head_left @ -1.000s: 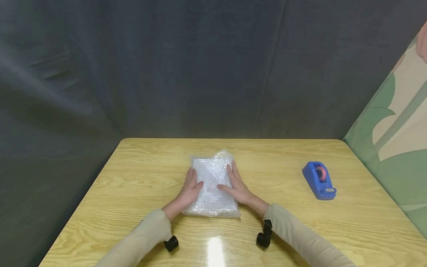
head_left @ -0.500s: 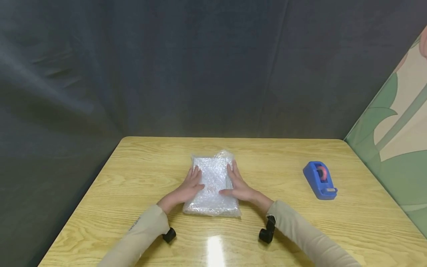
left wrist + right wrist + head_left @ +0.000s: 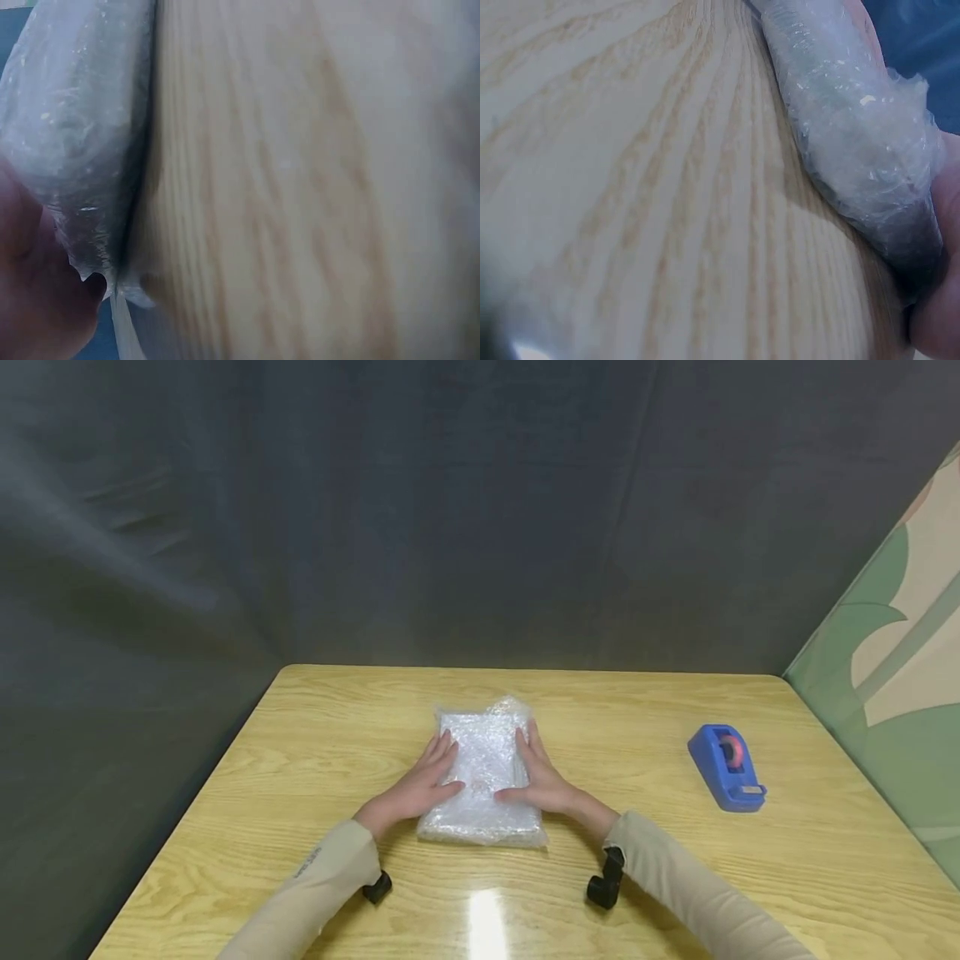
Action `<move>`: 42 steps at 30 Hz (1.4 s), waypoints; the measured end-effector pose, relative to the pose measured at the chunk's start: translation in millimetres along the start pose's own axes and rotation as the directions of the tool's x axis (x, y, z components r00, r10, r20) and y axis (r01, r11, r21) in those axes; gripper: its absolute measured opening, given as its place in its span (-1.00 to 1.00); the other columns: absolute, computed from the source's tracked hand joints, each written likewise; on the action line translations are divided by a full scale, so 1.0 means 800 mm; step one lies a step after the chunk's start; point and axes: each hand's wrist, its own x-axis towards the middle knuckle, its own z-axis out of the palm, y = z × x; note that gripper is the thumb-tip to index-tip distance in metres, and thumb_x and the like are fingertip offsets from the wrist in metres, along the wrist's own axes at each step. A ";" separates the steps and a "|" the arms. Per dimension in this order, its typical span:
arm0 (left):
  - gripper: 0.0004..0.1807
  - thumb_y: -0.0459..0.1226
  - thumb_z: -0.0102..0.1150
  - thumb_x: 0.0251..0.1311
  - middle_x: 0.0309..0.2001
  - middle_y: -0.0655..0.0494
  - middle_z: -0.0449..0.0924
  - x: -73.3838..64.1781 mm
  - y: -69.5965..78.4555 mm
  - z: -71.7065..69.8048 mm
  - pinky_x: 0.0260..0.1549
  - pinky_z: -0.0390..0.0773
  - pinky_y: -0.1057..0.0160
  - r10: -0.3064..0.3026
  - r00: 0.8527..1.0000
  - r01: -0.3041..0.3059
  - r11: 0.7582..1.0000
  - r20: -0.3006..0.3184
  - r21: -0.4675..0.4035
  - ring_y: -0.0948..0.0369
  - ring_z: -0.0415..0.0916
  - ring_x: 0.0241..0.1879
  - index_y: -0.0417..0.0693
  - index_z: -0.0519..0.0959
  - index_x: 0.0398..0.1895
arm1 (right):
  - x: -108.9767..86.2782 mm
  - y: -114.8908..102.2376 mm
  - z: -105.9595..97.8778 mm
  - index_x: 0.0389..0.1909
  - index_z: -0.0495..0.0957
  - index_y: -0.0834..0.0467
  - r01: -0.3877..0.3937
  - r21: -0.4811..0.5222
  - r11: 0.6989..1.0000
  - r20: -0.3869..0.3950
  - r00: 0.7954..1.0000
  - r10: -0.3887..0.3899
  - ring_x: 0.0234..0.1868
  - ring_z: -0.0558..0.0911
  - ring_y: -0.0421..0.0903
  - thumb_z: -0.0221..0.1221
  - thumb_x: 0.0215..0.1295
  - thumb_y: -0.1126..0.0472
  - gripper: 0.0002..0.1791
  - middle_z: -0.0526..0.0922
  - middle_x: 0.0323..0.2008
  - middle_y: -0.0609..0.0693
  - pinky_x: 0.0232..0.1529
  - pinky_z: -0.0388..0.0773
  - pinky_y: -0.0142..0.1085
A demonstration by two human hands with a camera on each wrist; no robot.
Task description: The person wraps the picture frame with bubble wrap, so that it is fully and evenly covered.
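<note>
A flat rectangular package in bubble wrap (image 3: pixel 487 760) lies on the wooden table in front of me, a loose flap of wrap sticking up at its far right corner. On its left part rests my left hand (image 3: pixel 420 787), fingers spread and thumb pointing inward. My right hand (image 3: pixel 546 787) lies along the right edge, its thumb and fingers extended over the top. The left wrist view has the wrapped side (image 3: pixel 82 112) close up beside part of the hand. In the right wrist view, the rounded wrapped edge (image 3: pixel 855 120) meets the hand. What the wrap encloses cannot be made out.
A blue tape dispenser (image 3: pixel 726 768) with a pink roll stands to the right on the wooden table (image 3: pixel 315 735). A dark curtain (image 3: pixel 450 527) hangs behind and at the left. At the right is a patterned wall or cloth (image 3: pixel 892 693).
My left hand's fingers have shifted from the package's left edge onto its top and spread. The right hand stays nearly in place. The head view has turned slightly left.
</note>
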 end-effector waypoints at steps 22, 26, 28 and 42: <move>0.02 0.13 0.31 -0.16 0.43 -0.05 -0.22 0.023 -0.008 -0.005 0.30 0.02 0.09 -0.148 0.982 0.158 0.984 -0.116 0.085 0.09 -0.19 0.38 -0.16 0.11 0.32 | -0.001 0.000 0.006 0.38 -0.34 0.28 0.010 0.010 1.000 -0.034 0.999 -0.009 0.37 -0.43 0.15 0.35 -0.08 0.02 0.23 -0.63 0.35 0.18 0.30 -0.25 0.11; 0.10 0.19 0.26 -0.15 0.43 -0.04 -0.24 0.029 -0.009 -0.006 0.32 -0.07 0.15 -0.092 0.992 0.105 0.981 -0.086 0.164 0.12 -0.28 0.40 -0.15 0.00 0.38 | -0.001 0.000 0.005 0.38 -0.34 0.28 0.016 0.003 1.000 -0.038 0.999 -0.016 0.37 -0.42 0.15 0.35 -0.09 0.02 0.23 -0.63 0.35 0.18 0.30 -0.25 0.11; 0.12 0.19 0.25 -0.13 0.43 -0.02 -0.27 0.030 -0.008 -0.009 0.32 -0.11 0.15 -0.076 0.995 0.086 0.981 -0.064 0.173 0.12 -0.33 0.40 -0.13 -0.05 0.40 | -0.001 0.000 0.004 0.38 -0.34 0.27 0.016 -0.003 1.000 -0.038 0.999 -0.016 0.37 -0.42 0.15 0.34 -0.08 0.02 0.23 -0.63 0.35 0.18 0.30 -0.25 0.12; 0.11 0.18 0.28 -0.17 0.41 -0.07 -0.16 0.043 -0.006 -0.010 0.33 -0.09 0.14 -0.032 0.999 0.037 0.980 -0.028 0.196 0.09 -0.26 0.39 -0.22 0.04 0.36 | 0.001 0.001 0.003 0.39 -0.32 0.28 0.013 -0.016 1.000 -0.054 0.998 -0.014 0.38 -0.40 0.11 0.35 -0.12 0.03 0.23 -0.61 0.36 0.15 0.30 -0.21 0.11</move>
